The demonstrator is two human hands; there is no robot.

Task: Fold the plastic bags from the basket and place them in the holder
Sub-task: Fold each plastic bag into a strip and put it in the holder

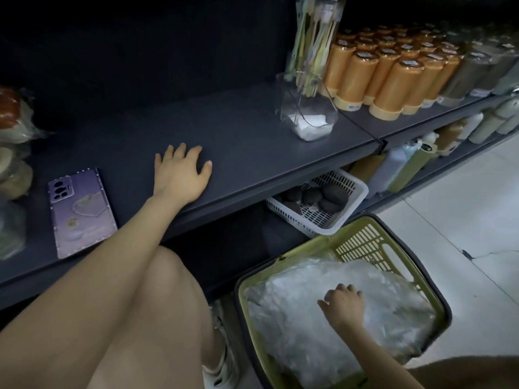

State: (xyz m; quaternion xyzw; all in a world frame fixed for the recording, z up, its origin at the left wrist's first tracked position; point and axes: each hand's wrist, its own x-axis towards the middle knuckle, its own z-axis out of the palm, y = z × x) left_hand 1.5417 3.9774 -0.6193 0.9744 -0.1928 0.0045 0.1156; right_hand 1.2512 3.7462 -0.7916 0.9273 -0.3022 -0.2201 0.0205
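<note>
Dim aisle, head view looking down. A person crouches at a dark shelf (252,155) that runs across the middle of the frame.

Left hand (181,171): centre-left, lying palm-down on the shelf top, fingers straight and spread wide, holding nothing.

Right hand (344,303): lower right, down on the plastic bags (295,335). Knuckles up, thumb out to the left, fingers bent over into the plastic. Fingertips hidden, so cannot tell whether it grips a bag or only rests there.

Plastic bags: a crumpled clear-white heap filling most of the green basket (362,242), which sits on the pale tiled floor (463,220) at lower right, below the shelf edge.

Holder (295,108): clear container standing upright on the shelf, upper centre-right, well apart from both hands. Something white and folded lies in its bottom.

Other items:
- Purple phone (81,211) lying flat on the shelf, left of the left hand, camera side up.
- Orange rolls (393,77) packed upright in rows at upper right, just beside the holder.
- White basket (297,220) on the lower shelf, just above the green one in the frame, with dark rounded lumps inside.
- Wrapped goods (11,122) stacked at the left edge, blurred.
- Bare knee (157,304) in the lower left, under the left forearm.
</note>
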